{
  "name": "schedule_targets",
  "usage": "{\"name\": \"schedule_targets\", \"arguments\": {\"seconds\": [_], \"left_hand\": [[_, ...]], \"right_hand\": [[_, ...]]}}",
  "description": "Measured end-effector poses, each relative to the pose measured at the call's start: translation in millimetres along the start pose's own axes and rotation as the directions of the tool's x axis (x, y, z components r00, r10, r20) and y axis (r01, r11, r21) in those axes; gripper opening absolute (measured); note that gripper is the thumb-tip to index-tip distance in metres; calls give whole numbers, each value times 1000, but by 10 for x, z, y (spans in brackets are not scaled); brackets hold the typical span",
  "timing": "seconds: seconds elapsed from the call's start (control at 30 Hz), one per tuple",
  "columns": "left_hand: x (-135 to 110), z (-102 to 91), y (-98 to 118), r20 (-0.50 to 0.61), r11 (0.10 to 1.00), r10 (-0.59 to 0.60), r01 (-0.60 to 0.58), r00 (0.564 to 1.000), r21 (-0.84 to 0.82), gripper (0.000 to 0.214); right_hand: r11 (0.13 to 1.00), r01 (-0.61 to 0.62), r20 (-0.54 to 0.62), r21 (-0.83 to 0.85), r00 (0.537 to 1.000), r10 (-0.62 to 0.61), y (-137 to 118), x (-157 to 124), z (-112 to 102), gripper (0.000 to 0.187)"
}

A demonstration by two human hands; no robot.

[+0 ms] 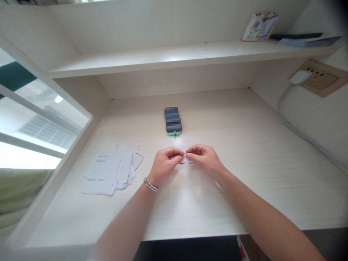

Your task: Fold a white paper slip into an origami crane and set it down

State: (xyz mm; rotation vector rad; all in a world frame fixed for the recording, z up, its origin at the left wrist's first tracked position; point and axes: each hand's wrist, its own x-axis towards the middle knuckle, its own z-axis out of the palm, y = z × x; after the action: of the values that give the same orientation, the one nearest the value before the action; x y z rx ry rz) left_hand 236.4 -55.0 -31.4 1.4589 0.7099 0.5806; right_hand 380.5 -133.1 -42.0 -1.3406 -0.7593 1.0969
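Head view: pale wood-grain desk (pixel 233 203) under white shelf (pixel 174 58). Left hand (pixel 165 164), right hand (pixel 204 158) lower centre, fingertips (pixel 177 152) pinching small white paper (pixel 187 158) between them. Loose papers (pixel 114 170) left, blurred phone (pixel 173 120) above, wall socket (pixel 320 79) upper right.

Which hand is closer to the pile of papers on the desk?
Left. The left hand sits just to the right of the papers, not touching them; the right hand is farther right, beyond the left hand.
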Motion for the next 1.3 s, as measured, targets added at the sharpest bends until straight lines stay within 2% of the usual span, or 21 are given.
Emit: {"name": "schedule_targets", "arguments": {"seconds": [0.1, 0.27, 0.57, 1.13, 1.3], "left_hand": [[6, 6, -5, 2, 996, -38, 38, 999, -81, 15], [7, 19, -34, -13, 994, -22, 20, 1000, -108, 22], [18, -12, -42, -41, 999, 15, -17, 999, -50, 20], [0, 2, -41, -12, 997, 64, -64, 998, 51, 16], [-4, -11, -23, 40, 999, 41, -41, 998, 1, 21]], "right_hand": [[999, 37, -12, -23, 999, -38, 0, -3, 11, 22], [996, 69, -14, -58, 997, -70, -7, -14, 14, 24], [994, -46, 22, 104, 999, 44, -8, -12, 10, 22], [1000, -21, 23, 11, 1000, 21, 23, 3, 6, 21], [999, 29, -11, -33, 1000, -30, 6, 8, 4, 21]]}}
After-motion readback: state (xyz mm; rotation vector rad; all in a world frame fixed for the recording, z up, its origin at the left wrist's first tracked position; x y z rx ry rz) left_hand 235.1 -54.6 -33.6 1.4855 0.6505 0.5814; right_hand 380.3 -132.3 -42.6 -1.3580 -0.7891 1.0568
